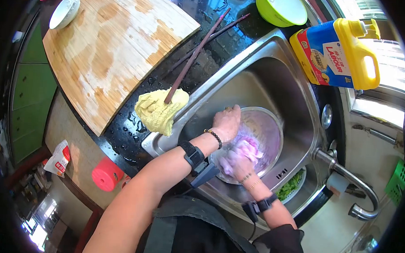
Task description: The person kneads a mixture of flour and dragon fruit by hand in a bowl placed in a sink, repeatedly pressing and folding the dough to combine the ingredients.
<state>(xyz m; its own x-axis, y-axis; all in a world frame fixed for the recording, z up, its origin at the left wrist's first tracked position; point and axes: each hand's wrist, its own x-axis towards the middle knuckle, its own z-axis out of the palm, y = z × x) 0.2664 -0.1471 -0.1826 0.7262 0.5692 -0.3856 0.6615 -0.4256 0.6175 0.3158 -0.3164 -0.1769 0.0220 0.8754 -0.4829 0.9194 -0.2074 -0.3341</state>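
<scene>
In the sink, a round metal bowl (274,124) sits tilted, with purplish, wet-looking contents. My left hand (226,123) is closed at the bowl's far-left rim, its fingers curled over the edge. Inside the bowl, my right hand (242,166) is closed on a soft pinkish-white cloth (246,148); motion blur hides some of its fingers. A yellow cloth (160,109) lies bunched on the counter edge beside the sink, left of my left hand. The tip of one of two dark chopsticks (196,55) rests on it.
The steel sink (262,73) has a faucet (350,176) at right and a bowl of leafy greens (292,185) in its smaller basin. A wooden board (111,47) with a white bowl (65,11) lies left. A yellow detergent jug (336,55) and green bowl (282,9) stand behind.
</scene>
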